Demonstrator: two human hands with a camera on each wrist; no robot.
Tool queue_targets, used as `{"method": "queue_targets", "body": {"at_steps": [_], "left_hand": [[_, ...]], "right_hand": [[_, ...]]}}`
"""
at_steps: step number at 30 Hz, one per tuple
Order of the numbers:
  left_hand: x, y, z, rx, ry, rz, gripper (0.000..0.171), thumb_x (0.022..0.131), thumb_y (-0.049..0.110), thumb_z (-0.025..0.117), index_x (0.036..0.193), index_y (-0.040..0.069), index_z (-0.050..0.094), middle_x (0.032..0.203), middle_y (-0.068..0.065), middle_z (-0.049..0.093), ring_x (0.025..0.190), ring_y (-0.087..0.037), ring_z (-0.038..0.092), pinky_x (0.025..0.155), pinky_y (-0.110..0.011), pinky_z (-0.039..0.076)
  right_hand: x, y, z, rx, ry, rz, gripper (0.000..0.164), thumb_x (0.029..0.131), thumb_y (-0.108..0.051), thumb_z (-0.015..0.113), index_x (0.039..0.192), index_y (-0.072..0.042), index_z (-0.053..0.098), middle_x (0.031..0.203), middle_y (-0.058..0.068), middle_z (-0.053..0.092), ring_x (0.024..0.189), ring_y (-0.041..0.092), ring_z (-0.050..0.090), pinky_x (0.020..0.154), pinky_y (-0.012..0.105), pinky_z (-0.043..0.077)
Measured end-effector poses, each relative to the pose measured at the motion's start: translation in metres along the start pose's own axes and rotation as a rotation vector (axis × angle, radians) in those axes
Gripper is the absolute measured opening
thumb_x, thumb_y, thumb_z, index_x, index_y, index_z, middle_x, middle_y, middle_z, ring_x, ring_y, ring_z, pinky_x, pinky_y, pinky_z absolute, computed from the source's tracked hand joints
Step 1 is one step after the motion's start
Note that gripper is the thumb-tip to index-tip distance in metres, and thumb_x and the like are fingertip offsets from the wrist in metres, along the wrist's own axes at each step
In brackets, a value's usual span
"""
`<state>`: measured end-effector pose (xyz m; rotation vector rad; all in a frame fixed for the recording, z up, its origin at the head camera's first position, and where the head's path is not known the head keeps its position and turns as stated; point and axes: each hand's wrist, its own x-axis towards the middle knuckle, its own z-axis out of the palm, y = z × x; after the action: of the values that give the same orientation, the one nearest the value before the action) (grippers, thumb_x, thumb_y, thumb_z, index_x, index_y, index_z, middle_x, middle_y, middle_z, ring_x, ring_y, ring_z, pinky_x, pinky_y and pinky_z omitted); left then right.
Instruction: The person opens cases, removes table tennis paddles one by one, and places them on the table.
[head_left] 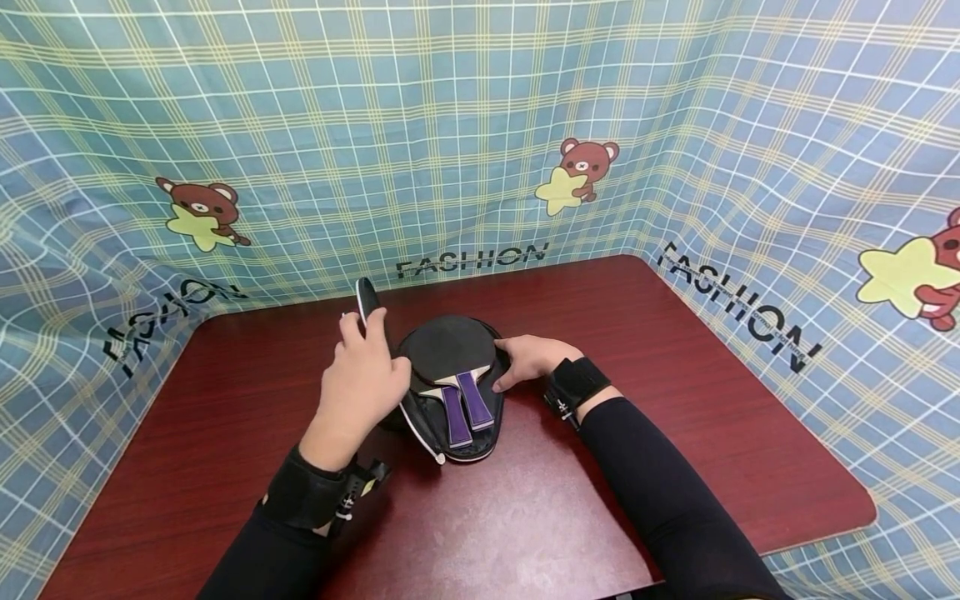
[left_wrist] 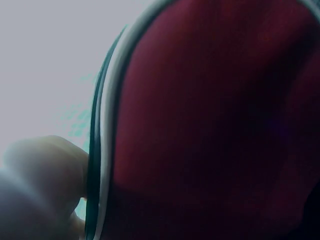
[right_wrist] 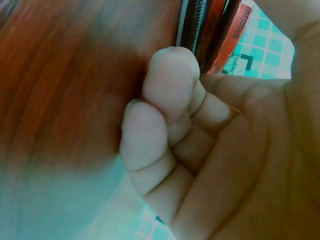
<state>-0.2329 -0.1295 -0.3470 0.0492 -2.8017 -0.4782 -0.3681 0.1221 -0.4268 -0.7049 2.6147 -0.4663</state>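
A black zip-up paddle case lies spread on the table, its lid tilted up on the left. Inside rest two overlapping table tennis paddles: the upper one shows black rubber, and both have purple handles, the lower paddle's handle being on the left. My left hand grips the lid, fingers along its outer side and thumb inward. The lid's pale edge crosses the left wrist view beside a fingertip. With its thumb inside the rim, my right hand holds the case's right edge; the zipper shows by its curled fingers.
The dark red wooden table extends on all sides of the case. Checked cloth with printed bears hangs behind and at both sides. Black straps with small devices sit on both wrists.
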Motion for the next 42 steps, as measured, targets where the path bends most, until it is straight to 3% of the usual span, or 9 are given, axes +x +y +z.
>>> {"method": "queue_targets", "body": {"at_steps": [5,9,17,21,27,32,37,42], "left_hand": [[0.006,-0.013,-0.011,0.043,-0.027,-0.051,0.062,0.086,0.028,0.04,0.143,0.01,0.025,0.128,-0.025,0.029,0.063,-0.029,0.051,0.042,-0.037,0.034],[0.01,-0.028,-0.02,0.065,-0.079,-0.078,0.06,0.088,0.03,0.039,0.142,0.008,0.027,0.121,-0.027,0.033,0.054,-0.029,0.049,0.041,-0.038,0.033],[0.016,-0.054,-0.034,0.087,-0.194,-0.117,0.059,0.091,0.035,0.039,0.141,0.005,0.029,0.126,-0.03,0.034,0.061,-0.032,0.052,0.047,-0.04,0.037],[0.017,-0.063,-0.037,0.119,-0.254,-0.145,0.066,0.089,0.039,0.046,0.142,0.005,0.027,0.132,-0.032,0.026,0.082,-0.041,0.05,0.053,-0.047,0.039],[0.018,-0.073,-0.036,0.197,-0.298,-0.137,0.08,0.082,0.042,0.062,0.142,0.001,0.028,0.14,-0.034,0.013,0.113,-0.054,0.027,0.077,-0.064,0.035],[0.019,-0.079,-0.032,0.269,-0.338,-0.102,0.079,0.077,0.039,0.072,0.141,0.009,0.036,0.146,-0.033,0.005,0.126,-0.056,0.011,0.094,-0.07,0.018],[0.02,-0.086,-0.024,0.315,-0.419,-0.065,0.071,0.077,0.037,0.074,0.138,0.016,0.043,0.143,-0.032,0.015,0.126,-0.056,0.012,0.097,-0.07,0.013],[0.021,-0.091,-0.016,0.352,-0.465,-0.023,0.065,0.079,0.035,0.073,0.136,0.015,0.048,0.134,-0.033,0.03,0.117,-0.054,0.027,0.091,-0.064,0.026]], "right_hand": [[0.001,0.0,0.0,-0.001,0.002,-0.001,0.097,0.071,-0.047,0.076,0.147,-0.011,0.027,0.146,0.009,0.038,0.135,0.022,0.036,0.107,0.038,0.033],[0.0,0.0,0.0,-0.002,0.003,0.001,0.097,0.071,-0.047,0.076,0.147,-0.01,0.028,0.146,0.009,0.038,0.134,0.022,0.036,0.107,0.038,0.033],[-0.002,-0.003,0.0,-0.019,0.001,0.006,0.096,0.072,-0.048,0.075,0.147,-0.011,0.028,0.146,0.009,0.038,0.134,0.022,0.036,0.107,0.039,0.033],[-0.002,-0.003,0.0,-0.019,0.0,0.011,0.096,0.072,-0.048,0.074,0.147,-0.012,0.028,0.146,0.009,0.038,0.135,0.022,0.036,0.107,0.039,0.033],[-0.001,-0.003,0.0,-0.022,-0.002,0.005,0.096,0.073,-0.048,0.074,0.147,-0.011,0.027,0.147,0.009,0.037,0.135,0.022,0.035,0.108,0.038,0.032],[-0.001,-0.002,0.0,-0.019,-0.004,0.004,0.096,0.073,-0.049,0.074,0.147,-0.011,0.027,0.147,0.009,0.037,0.135,0.022,0.035,0.108,0.039,0.032],[-0.001,-0.002,0.001,-0.027,-0.007,0.01,0.096,0.072,-0.05,0.074,0.147,-0.011,0.027,0.147,0.009,0.037,0.135,0.022,0.035,0.108,0.039,0.032],[0.0,-0.001,0.001,-0.021,-0.006,0.01,0.097,0.073,-0.05,0.074,0.148,-0.011,0.026,0.147,0.009,0.037,0.135,0.023,0.035,0.108,0.039,0.032]]}}
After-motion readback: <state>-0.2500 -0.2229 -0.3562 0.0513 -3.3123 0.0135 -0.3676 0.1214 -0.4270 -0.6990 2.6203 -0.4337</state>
